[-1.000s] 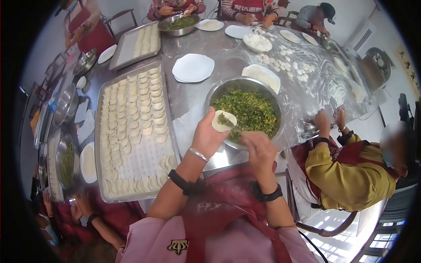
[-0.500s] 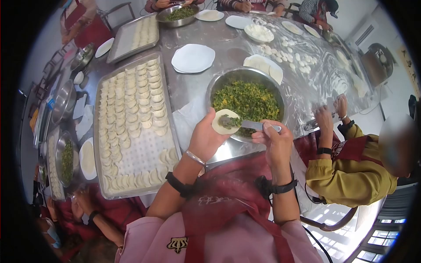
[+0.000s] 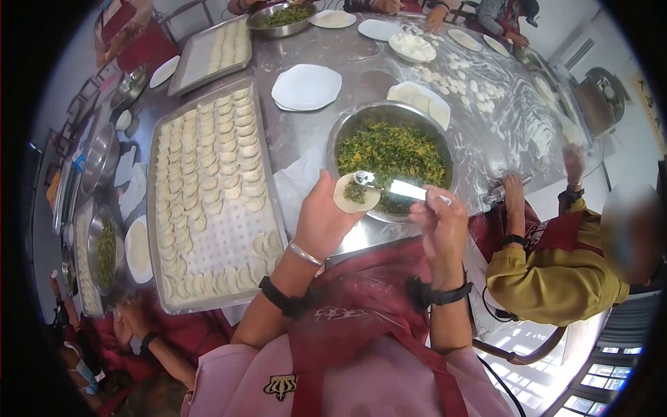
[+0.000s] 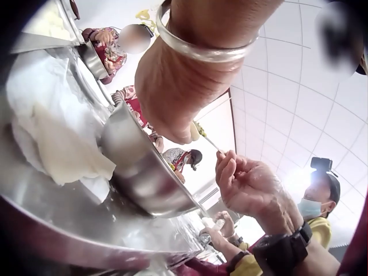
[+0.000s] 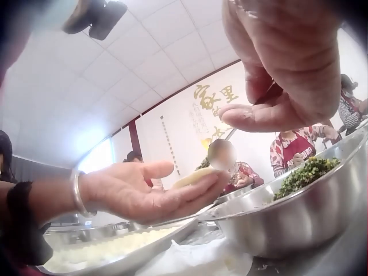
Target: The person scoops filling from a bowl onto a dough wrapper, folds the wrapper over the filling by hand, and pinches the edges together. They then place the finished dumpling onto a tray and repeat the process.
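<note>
My left hand [image 3: 323, 222] is palm up, with a round dough wrapper [image 3: 368, 201] resting on its fingers. In the right wrist view that hand [image 5: 132, 192] has extended fingers beneath the wrapper [image 5: 198, 179], and its thumb stands apart. Green filling [image 3: 353, 192] lies on the wrapper. My right hand [image 3: 443, 222] grips the handle of a flat metal spatula [image 3: 406, 189], whose tip is over the filling. Behind both hands stands a steel bowl [image 3: 450, 149] of chopped green and yellow filling [image 3: 389, 153]. In the left wrist view, my right hand's fingers [image 4: 227, 167] pinch the thin tool.
A tray [image 3: 272, 201] of dumplings in rows is on the left. White plates [image 3: 306, 87] lie behind the bowl, one holding wrappers [image 3: 424, 104]. Dough pieces [image 3: 479, 94] and flour spread across the right. Someone in a yellow sleeve [image 3: 549, 278] works at the right edge.
My right hand came up from the bowl's near edge, bringing the spatula to the wrapper. Its tip has since lifted slightly, uncovering filling on the wrapper. The left hand has hardly moved.
</note>
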A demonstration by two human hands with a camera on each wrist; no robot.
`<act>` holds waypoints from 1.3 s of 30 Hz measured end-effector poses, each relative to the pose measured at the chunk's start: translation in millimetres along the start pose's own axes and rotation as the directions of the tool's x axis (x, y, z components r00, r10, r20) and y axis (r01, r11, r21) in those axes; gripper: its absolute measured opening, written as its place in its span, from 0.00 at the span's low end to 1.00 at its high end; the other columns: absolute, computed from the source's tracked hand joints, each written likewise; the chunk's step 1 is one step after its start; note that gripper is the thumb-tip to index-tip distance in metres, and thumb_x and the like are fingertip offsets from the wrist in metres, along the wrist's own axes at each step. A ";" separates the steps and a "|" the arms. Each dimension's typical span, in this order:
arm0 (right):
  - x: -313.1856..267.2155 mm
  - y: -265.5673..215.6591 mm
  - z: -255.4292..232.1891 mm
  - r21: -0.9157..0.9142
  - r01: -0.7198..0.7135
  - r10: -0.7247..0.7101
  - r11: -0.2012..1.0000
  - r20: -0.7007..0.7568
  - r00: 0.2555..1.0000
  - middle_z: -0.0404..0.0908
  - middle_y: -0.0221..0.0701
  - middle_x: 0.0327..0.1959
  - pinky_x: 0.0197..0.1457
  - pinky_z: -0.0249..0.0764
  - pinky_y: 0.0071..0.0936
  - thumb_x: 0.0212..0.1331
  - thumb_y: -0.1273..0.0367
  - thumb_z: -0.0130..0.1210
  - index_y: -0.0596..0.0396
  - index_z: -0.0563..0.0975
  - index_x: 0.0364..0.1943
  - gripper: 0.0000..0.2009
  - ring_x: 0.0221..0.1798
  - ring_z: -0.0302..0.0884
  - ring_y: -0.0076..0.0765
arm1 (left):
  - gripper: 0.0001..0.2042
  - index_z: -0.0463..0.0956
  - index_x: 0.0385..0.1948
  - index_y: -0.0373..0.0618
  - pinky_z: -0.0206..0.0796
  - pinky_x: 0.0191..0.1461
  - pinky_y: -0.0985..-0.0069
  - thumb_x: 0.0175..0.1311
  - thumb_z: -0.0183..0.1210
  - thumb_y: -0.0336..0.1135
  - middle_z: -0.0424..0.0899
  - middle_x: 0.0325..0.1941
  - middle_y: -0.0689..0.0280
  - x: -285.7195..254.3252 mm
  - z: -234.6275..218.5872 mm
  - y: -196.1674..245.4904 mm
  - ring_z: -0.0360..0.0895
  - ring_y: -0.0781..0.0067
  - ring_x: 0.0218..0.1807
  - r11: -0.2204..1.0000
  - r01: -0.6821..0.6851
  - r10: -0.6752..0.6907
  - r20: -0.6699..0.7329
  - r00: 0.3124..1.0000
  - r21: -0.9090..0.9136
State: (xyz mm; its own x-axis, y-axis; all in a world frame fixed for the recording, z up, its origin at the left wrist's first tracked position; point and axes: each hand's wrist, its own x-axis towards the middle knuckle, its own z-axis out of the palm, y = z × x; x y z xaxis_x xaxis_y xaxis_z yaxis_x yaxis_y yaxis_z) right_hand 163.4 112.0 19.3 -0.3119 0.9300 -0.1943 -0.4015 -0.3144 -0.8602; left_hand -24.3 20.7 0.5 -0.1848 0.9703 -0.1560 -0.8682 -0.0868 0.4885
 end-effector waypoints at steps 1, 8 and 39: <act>-1.7 3.8 0.0 0.067 -0.020 0.019 0.998 0.007 1.000 0.83 0.43 0.31 0.31 0.86 0.26 0.65 0.75 0.53 0.70 0.76 0.45 0.10 0.28 0.85 0.34 | 0.31 0.60 0.65 0.30 0.54 0.75 0.53 0.79 0.33 0.55 0.69 0.67 0.48 0.5 5.5 1.2 0.65 0.50 0.70 0.966 0.059 -0.056 0.019 0.998 -0.253; -11.7 31.0 13.0 0.269 -0.201 0.202 0.942 0.021 0.979 0.83 0.44 0.34 0.31 0.86 0.25 0.67 0.74 0.52 0.69 0.75 0.47 0.11 0.29 0.84 0.33 | 0.36 0.57 0.67 0.29 0.48 0.77 0.54 0.78 0.31 0.59 0.67 0.69 0.47 -4.5 20.1 0.9 0.61 0.50 0.72 0.952 0.048 -0.034 0.050 0.998 -0.304; -34.5 15.9 23.4 -0.475 0.875 -0.644 0.094 0.641 0.418 0.85 0.44 0.46 0.44 0.82 0.30 0.47 0.84 0.63 0.59 0.83 0.44 0.17 0.43 0.85 0.45 | 0.34 0.58 0.66 0.28 0.50 0.77 0.57 0.79 0.31 0.56 0.67 0.68 0.50 -24.8 53.0 25.2 0.62 0.52 0.71 0.952 0.025 0.002 0.086 0.996 -0.306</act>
State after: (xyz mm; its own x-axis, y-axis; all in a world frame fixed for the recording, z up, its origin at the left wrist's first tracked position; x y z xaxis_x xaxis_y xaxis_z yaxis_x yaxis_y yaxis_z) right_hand 147.6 70.4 23.3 -0.4235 0.4689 0.7751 0.0985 0.8744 -0.4752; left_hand -17.2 6.3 62.2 -0.1459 0.9860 -0.0810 -0.9718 -0.1275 0.1983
